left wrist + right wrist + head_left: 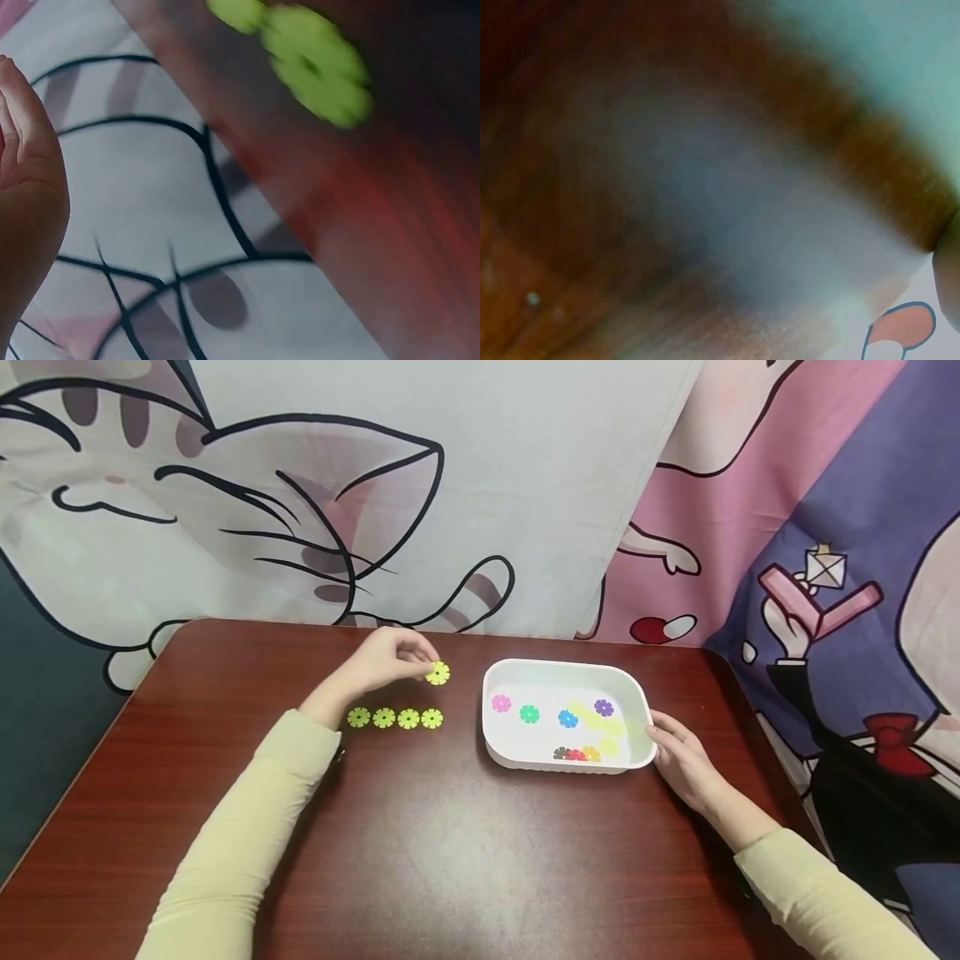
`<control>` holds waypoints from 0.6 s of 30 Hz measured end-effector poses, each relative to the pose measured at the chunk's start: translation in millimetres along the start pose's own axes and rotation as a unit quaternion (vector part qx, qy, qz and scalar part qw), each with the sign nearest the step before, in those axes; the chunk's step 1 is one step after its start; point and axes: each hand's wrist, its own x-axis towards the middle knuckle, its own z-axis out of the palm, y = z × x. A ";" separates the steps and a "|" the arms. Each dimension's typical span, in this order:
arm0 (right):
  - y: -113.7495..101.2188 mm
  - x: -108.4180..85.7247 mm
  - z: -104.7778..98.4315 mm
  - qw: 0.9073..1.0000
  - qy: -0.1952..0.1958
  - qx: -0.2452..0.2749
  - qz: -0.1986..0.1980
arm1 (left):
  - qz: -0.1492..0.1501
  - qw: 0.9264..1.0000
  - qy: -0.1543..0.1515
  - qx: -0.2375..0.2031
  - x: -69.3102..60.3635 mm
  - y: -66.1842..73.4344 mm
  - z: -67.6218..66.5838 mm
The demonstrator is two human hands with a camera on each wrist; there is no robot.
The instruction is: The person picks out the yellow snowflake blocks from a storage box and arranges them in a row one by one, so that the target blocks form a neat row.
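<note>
left hand [384, 658] pinches a yellow disc [438, 673]; right hand [682, 760] grips white tray [551, 677].

A cartoon-printed backdrop [540, 485] stands behind; pale sheen [491, 852] marks the brown table [600, 877].

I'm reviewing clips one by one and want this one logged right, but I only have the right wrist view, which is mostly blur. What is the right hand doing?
Observer: The right hand holds the right end of a white tray.
Operator: Is anything held elsewhere?
Observer: Yes, the left hand pinches a yellow-green flower-shaped piece.
Operator: Any like it set out?
Observer: Four matching pieces lie in a row on the table, to the left of the tray.
</note>
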 end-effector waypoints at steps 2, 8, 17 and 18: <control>0.2 0.1 0.2 1.000 0.001 0.001 0.000 | -0.003 1.000 0.010 0.009 -7.9 -7.8 -9.2; -0.4 -0.1 -0.5 1.000 -0.001 0.003 0.002 | -0.026 0.998 0.030 0.039 -31.9 -28.1 -31.9; -0.3 0.9 -1.0 1.000 0.003 -0.001 0.003 | -0.064 0.995 0.046 0.053 -65.0 -49.1 -62.3; -0.3 0.7 -1.0 1.000 0.004 0.001 0.003 | -0.069 0.995 0.047 0.051 -68.5 -51.8 -64.6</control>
